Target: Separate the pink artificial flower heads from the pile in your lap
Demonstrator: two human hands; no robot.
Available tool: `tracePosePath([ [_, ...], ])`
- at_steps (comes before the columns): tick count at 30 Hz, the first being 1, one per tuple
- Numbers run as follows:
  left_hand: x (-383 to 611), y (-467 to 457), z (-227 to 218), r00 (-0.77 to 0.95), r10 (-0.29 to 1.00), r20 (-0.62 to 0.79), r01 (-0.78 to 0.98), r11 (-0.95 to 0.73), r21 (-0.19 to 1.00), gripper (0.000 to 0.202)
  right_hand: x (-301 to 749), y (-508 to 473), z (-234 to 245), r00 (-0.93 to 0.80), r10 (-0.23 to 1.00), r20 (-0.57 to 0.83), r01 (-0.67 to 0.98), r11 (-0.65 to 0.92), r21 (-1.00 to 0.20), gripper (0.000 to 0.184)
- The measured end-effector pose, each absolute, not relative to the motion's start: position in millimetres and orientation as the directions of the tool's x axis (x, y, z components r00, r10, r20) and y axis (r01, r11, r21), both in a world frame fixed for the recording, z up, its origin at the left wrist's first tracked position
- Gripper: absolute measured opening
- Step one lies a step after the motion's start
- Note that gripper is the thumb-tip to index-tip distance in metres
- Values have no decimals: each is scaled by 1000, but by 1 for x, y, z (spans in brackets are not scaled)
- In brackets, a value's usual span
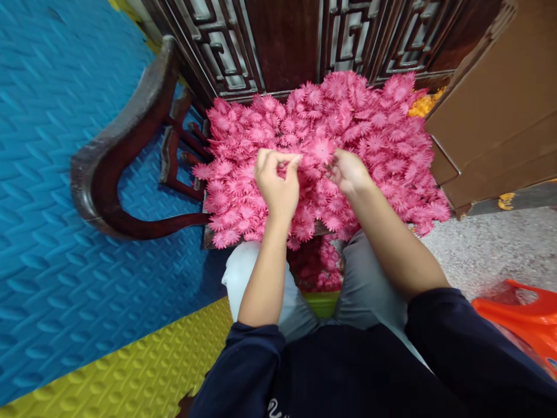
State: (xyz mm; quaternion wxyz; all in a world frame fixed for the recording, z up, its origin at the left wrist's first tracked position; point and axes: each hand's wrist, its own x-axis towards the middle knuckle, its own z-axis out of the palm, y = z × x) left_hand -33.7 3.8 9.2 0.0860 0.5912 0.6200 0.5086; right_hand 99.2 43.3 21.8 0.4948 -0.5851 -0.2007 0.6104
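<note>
A wide heap of pink artificial flower heads [243, 186] covers a dark wooden seat in front of me. Over its middle, my left hand [277, 184] is closed in a pinch, thumb against index finger; whatever lies between the tips is too small to make out. My right hand [349, 172] has its fingers curled and grips the edge of one pink flower [322, 150], raised above the heap with its face and small dark centre turned up. That flower sits between my two hands, slightly apart from the left fingertips.
A dark curved wooden armrest [98, 191] stands at the left over blue matting [47, 244]. Carved wooden panels [282, 43] rise behind the heap. At the right are a cardboard box [500, 110], yellow flowers [423, 105] and an orange plastic stool [522, 313]. More pink flowers [329, 264] lie below between my knees.
</note>
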Motion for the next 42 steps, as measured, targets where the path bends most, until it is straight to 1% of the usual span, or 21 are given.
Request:
tracePosePath([
  [2,-50,5,14,-429,765,480,648,-110,754,12,106,48,20,220,836,-503,-384,-400,-832,22],
  [3,-59,6,15,-486,742,463,660,-36,751,10,109,50,19,212,848,-485,-372,-389,-843,20],
  [4,-68,8,16,-513,750,418,679,57,732,7,112,51,18,188,865,-465,-351,-383,-855,18],
  [5,-75,9,15,-541,761,357,689,158,707,9,113,51,18,159,877,-453,-327,-386,-863,17],
  [6,-81,10,15,-550,775,312,699,222,680,20,113,50,18,130,885,-447,-307,-393,-867,16],
  [7,-84,10,13,-547,786,286,705,250,663,28,113,49,17,105,889,-446,-291,-402,-868,16],
  [8,-84,11,11,-529,801,281,708,235,666,32,111,47,17,87,891,-445,-277,-407,-870,17],
  [9,-82,11,9,-489,819,298,710,176,682,31,110,46,17,74,895,-439,-265,-407,-874,17],
  [12,-67,8,3,-300,872,386,693,-79,717,19,102,40,17,47,916,-399,-226,-379,-897,19],
  [14,-56,6,-1,-161,897,411,707,-186,682,17,95,36,18,19,928,-372,-204,-361,-910,20],
  [16,-49,4,-3,-73,911,405,747,-219,627,16,89,32,19,7,935,-355,-191,-348,-918,20],
  [17,-47,4,-4,-57,914,403,767,-218,604,14,87,30,19,11,935,-354,-188,-346,-919,20],
  [19,-45,4,-6,-76,906,417,792,-199,577,13,84,28,19,22,931,-365,-185,-355,-916,19],
  [24,-42,6,-9,-121,874,471,804,-192,562,14,85,30,18,12,915,-404,-211,-393,-895,16],
  [31,-33,7,-6,-146,881,451,795,-167,583,17,86,33,18,48,921,-386,-206,-369,-906,21],
  [33,-31,7,-5,-134,884,448,796,-174,581,17,85,33,17,66,940,-335,-178,-319,-931,25],
  [35,-30,8,-4,-123,892,434,789,-177,588,16,85,32,16,89,971,-221,-110,-211,-971,30],
  [37,-28,8,-4,-134,896,423,780,-168,603,9,86,32,15,94,989,-112,-44,-109,-993,32],
  [38,-28,8,-4,-147,894,424,776,-162,609,5,86,31,15,89,992,-85,-32,-83,-996,33],
  [39,-28,8,-4,-155,889,431,774,-162,612,6,86,31,16,81,993,-83,-37,-80,-996,33],
  [42,-28,9,-5,-126,876,466,777,-205,595,10,88,31,19,65,988,-137,-90,-131,-987,36],
])
